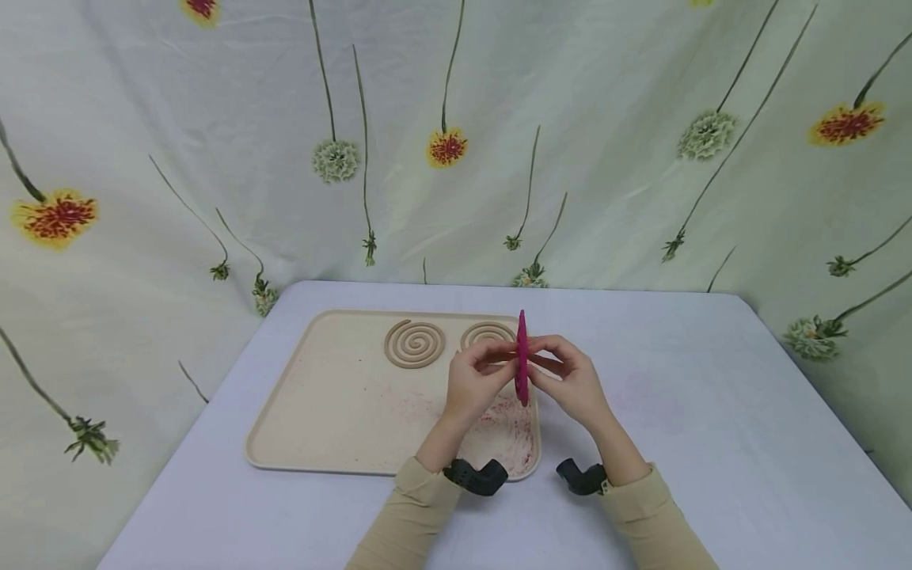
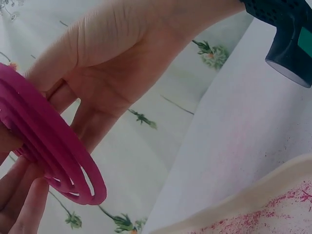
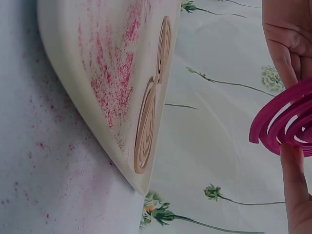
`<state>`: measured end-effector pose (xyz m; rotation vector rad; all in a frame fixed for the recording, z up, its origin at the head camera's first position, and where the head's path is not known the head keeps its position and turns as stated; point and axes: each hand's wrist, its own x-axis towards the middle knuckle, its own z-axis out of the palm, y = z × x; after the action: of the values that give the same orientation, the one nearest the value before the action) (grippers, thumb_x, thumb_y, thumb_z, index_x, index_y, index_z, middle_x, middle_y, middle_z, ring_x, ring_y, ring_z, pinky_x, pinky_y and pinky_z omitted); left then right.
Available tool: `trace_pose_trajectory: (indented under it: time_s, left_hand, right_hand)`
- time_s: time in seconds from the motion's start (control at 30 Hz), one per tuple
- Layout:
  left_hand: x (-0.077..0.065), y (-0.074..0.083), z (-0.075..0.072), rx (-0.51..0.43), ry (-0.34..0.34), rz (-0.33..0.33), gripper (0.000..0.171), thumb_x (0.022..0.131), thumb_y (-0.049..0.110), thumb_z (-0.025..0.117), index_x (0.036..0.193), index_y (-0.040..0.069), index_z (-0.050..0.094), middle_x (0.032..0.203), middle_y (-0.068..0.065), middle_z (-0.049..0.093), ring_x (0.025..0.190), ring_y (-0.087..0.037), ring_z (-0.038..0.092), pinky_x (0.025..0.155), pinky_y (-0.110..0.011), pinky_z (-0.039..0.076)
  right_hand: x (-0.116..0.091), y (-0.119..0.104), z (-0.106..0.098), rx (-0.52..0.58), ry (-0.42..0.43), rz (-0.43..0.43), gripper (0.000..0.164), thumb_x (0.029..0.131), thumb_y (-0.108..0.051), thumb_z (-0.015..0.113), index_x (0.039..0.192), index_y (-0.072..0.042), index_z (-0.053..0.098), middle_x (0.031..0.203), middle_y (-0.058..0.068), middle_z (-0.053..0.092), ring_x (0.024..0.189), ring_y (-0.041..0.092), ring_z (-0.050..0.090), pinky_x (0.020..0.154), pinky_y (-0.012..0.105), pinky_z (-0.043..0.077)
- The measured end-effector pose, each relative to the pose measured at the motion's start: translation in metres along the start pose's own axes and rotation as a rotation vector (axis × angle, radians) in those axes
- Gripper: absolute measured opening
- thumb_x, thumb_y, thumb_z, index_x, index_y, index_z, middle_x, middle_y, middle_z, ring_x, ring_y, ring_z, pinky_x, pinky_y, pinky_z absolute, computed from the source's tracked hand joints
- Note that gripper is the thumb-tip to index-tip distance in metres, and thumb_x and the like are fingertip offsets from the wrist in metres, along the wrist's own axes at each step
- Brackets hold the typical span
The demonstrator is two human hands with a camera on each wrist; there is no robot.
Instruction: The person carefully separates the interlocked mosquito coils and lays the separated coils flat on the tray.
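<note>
A magenta spiral coil (image 1: 523,356), shaped like a mosquito coil, stands on edge above the tray's right side. From its left side my left hand (image 1: 476,380) pinches it between thumb and fingers. My right hand (image 1: 571,384) pinches the opposite face. Its separate rings show in the left wrist view, where the coil (image 2: 73,151) is tilted. Only part of the coil (image 3: 267,117) enters the right wrist view, with a fingertip against its lower edge. Two tan spiral coils lie flat below and behind: one coil (image 1: 415,344) in plain sight, another coil (image 1: 488,328) partly covered by my left hand.
The beige tray (image 1: 321,404) lies on a white-covered table (image 1: 712,443). Pink powder (image 1: 516,431) smears its right part, and specks dot the table beside it. A flowered curtain (image 1: 606,198) hangs behind. Each wrist wears a black device (image 1: 479,477).
</note>
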<state>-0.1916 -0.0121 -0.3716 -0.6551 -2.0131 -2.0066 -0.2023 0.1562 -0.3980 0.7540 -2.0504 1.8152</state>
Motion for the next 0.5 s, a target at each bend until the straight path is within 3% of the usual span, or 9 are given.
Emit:
trace_pose_trajectory:
  time_s: [0.3,0.43,0.5]
  left_hand:
    - [0.000,-0.002,-0.001,-0.032,-0.035,0.020,0.023,0.081,-0.010,0.064,0.103,-0.015,0.060,0.102,-0.029,0.059,0.096,-0.043,0.058,0.085,-0.053,0.050]
    - [0.001,-0.004,0.001,-0.059,-0.040,0.025,0.024,0.081,-0.012,0.063,0.103,-0.017,0.058,0.103,-0.031,0.057,0.099,-0.045,0.057,0.087,-0.052,0.049]
    - [0.001,-0.005,0.002,-0.071,-0.044,0.027,0.024,0.081,-0.013,0.062,0.103,-0.018,0.057,0.103,-0.033,0.056,0.100,-0.045,0.056,0.089,-0.051,0.049]
  right_hand:
    - [0.000,-0.012,0.002,-0.066,0.004,0.042,0.031,0.077,0.017,0.065,0.106,0.010,0.055,0.106,0.017,0.057,0.101,0.005,0.054,0.087,0.024,0.049]
    - [0.000,-0.028,0.004,-0.064,0.002,0.024,0.033,0.076,0.019,0.064,0.107,0.013,0.052,0.105,0.015,0.056,0.100,0.004,0.053,0.090,0.023,0.048]
    - [0.000,-0.022,0.002,-0.055,0.004,0.023,0.037,0.076,0.019,0.065,0.110,0.012,0.052,0.107,0.012,0.056,0.099,0.005,0.053,0.091,0.025,0.048]
